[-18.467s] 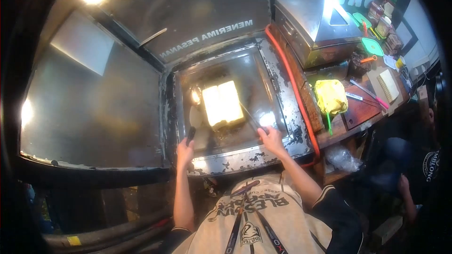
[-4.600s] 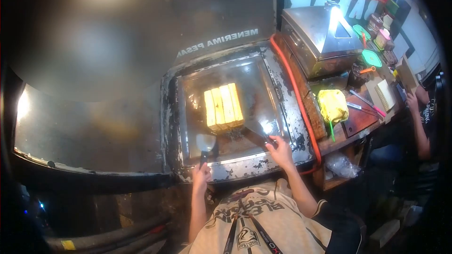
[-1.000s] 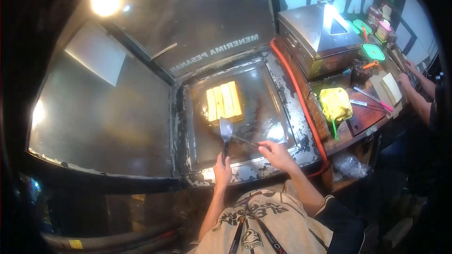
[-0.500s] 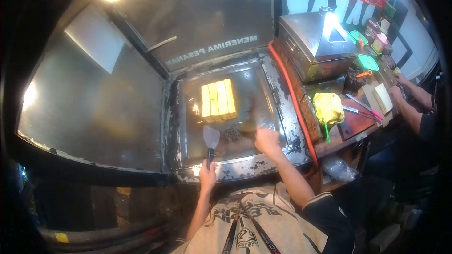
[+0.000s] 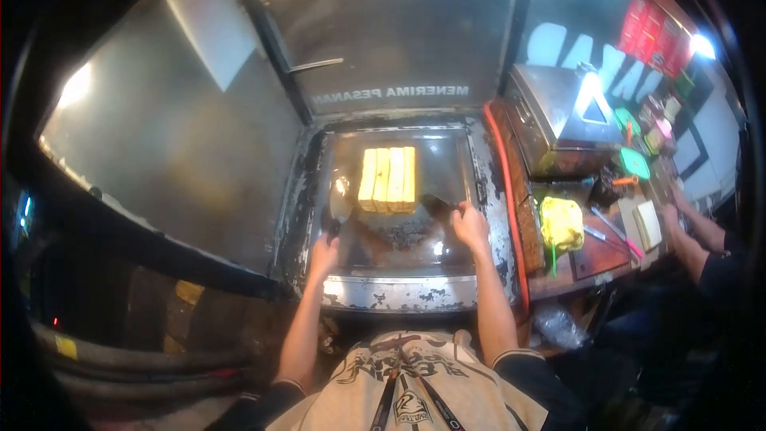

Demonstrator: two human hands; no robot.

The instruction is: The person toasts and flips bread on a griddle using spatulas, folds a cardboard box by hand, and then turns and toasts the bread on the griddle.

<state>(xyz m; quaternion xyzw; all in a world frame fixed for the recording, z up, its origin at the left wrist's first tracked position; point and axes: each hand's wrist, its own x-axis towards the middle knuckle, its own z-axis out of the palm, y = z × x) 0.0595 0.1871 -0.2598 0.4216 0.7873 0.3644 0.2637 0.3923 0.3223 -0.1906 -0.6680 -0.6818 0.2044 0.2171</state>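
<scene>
A block of yellow bread point(image 5: 388, 180), cut into several strips, sits on the dark griddle point(image 5: 399, 259). My left hand point(image 5: 324, 255) is closed round the dark handle of a spatula point(image 5: 340, 206), whose pale blade is left of the bread. At the right, my right hand point(image 5: 469, 225) grips a second, dark tool point(image 5: 437, 206); its flat end is close to the bread's lower right corner. Whether that end touches the bread cannot be made out. Brown residue marks the griddle below the bread.
An orange hose point(image 5: 511, 215) runs along the griddle's right side. Beyond it are a metal box point(image 5: 562, 124), a yellow tub point(image 5: 562, 224), a cutting board point(image 5: 594, 254), knives and a notepad point(image 5: 647, 224). A co-worker's arms point(image 5: 692, 239) reach in at the far right.
My left hand and its spatula have moved from below the bread to its left side. My right hand has moved slightly right and up relative to the griddle. The camera view has shifted.
</scene>
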